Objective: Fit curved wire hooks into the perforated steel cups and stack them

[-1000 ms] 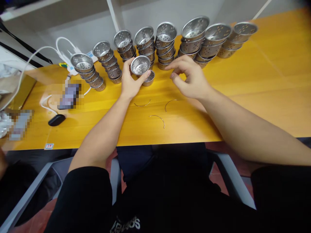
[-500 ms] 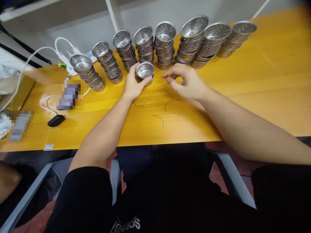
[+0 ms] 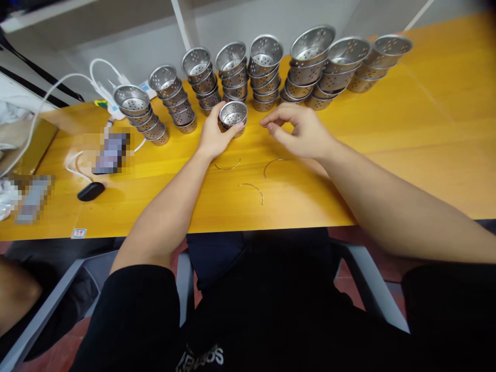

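My left hand (image 3: 216,133) is wrapped round a short stack of small perforated metal cups (image 3: 233,114), thumb on the near side and fingers behind. The stack stands upright, close in front of the row of taller stacks. My right hand (image 3: 296,126) hovers to the right of it, fingers curved and thumb apart from the forefinger, with nothing visible between them. Below the hands lie three thin curved wires: one on the left (image 3: 228,168), one on the right (image 3: 270,166) and one nearest me (image 3: 256,191).
Along the back of the yellow table (image 3: 426,155) stand several stacks of perforated metal cups (image 3: 265,77), the widest (image 3: 310,57) towards the right. To the left are a phone (image 3: 111,153), white cables, a black oval object (image 3: 91,191) and a blurred grey object (image 3: 34,199). Another person's limb (image 3: 17,294) shows at lower left.
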{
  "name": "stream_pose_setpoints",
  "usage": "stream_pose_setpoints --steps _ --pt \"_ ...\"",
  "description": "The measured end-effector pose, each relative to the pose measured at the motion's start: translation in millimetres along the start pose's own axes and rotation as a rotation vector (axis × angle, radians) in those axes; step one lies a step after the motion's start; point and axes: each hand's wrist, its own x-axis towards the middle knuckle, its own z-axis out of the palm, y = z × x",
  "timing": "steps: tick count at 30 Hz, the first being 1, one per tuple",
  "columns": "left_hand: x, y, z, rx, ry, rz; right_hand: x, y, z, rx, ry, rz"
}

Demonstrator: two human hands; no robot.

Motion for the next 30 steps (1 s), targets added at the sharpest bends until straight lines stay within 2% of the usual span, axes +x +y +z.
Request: stream_pose_setpoints --steps 4,7,9,12,14,15,17,19,23,26,30 --pt "-1.8 1.3 -1.7 0.000 0.012 -0.009 -0.8 -5.4 -1.6 -0.007 0.002 0.004" --pt "-0.6 -6.4 -0.8 0.011 0.022 -0.037 4.0 -2.5 -13.9 -0.067 0.120 -0.049" --pt "0.3 -10.6 0.6 0.030 0.021 -0.039 12.3 9.6 -33.8 -0.166 0.326 -0.126" --pt "-0.4 -9.8 2.1 0.036 0.014 -0.021 26.3 45.7 -82.0 -0.406 0.778 -0.222" --pt "-2.8 -3.6 2.0 0.033 0.016 -0.004 31.2 76.2 -119.8 -0.506 1.017 -0.172" --pt "-4.4 0.7 1.7 0.034 0.019 0.005 31.6 91.0 -137.5 -0.534 1.062 -0.100" --pt "-7.5 9.9 1.1 0.029 0.030 0.016 29.3 115.6 -165.4 -0.534 1.024 0.150" --pt "-9.4 16.7 1.0 -0.003 0.047 0.006 25.1 130.0 -179.4 -0.469 0.960 0.341" --pt "-8.6 15.3 1.8 -0.037 0.069 -0.025 16.5 126.0 -173.7 -0.462 0.905 0.559" --pt "-7.1 7.0 0.9 0.035 0.041 -0.023 8.5 110.8 -163.9 -0.527 0.709 0.559" --pt "-5.8 0.6 -1.1 0.050 0.038 -0.037 2.9 104.8 -162.2 -0.582 0.661 0.646"
